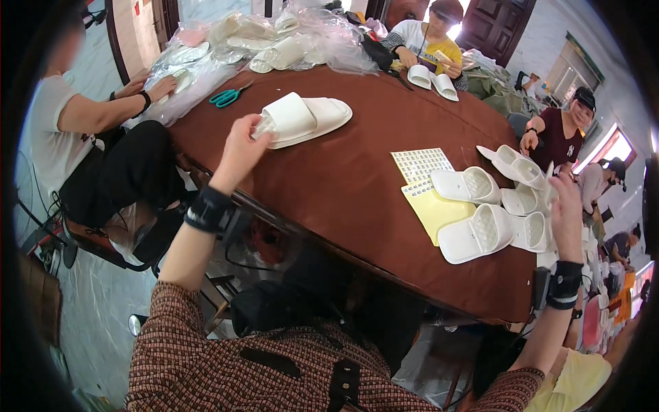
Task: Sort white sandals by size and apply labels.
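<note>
My left hand is closed on the near end of a pair of white slippers, stacked together on the brown tabletop. At the table's right side, my right hand has its fingers bent around the edge of a white slipper, which it partly hides. Just left of that hand lie several more white open-toed slippers with quilted insoles. Under some of them rest a sheet of small printed stickers and a yellow backing sheet. Black bands circle both my wrists.
Teal-handled scissors lie on the brown table at the far left. Clear plastic bags with slippers heap along its far edge. One person sits at the left, another handles slippers opposite, and more people are at the right.
</note>
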Demonstrator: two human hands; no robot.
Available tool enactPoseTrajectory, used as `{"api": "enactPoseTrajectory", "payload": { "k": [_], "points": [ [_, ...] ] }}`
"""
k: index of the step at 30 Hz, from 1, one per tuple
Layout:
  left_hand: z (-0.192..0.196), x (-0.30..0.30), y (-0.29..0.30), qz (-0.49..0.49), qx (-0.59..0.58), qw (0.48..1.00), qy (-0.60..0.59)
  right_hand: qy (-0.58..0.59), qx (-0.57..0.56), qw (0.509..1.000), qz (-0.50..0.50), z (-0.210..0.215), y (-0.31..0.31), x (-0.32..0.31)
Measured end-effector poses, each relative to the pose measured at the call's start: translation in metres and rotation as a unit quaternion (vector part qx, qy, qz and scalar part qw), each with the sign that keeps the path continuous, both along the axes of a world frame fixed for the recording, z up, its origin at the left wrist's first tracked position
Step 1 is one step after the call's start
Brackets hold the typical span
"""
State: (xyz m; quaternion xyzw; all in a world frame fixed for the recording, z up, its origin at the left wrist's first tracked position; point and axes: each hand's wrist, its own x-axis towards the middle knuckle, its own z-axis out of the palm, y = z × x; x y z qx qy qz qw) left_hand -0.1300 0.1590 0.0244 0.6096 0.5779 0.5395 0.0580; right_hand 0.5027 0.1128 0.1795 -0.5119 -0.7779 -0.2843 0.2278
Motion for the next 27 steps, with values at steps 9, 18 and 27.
{"api": "enactPoseTrajectory", "payload": {
  "k": [9,18,27],
  "points": [
    [-0.007,-0.033,0.043,-0.016,-0.141,0.957,-0.252,0.030,-0.108,0.990,0.087,-0.021,-0.063,-0.100],
    [0.020,-0.014,0.029,-0.095,-0.228,0.948,-0.201,0.002,-0.143,0.980,0.138,-0.023,-0.098,-0.134],
    [0.019,0.008,0.036,-0.139,-0.203,0.889,-0.385,0.014,-0.188,0.967,0.173,-0.031,-0.111,-0.138]
  ]
}}
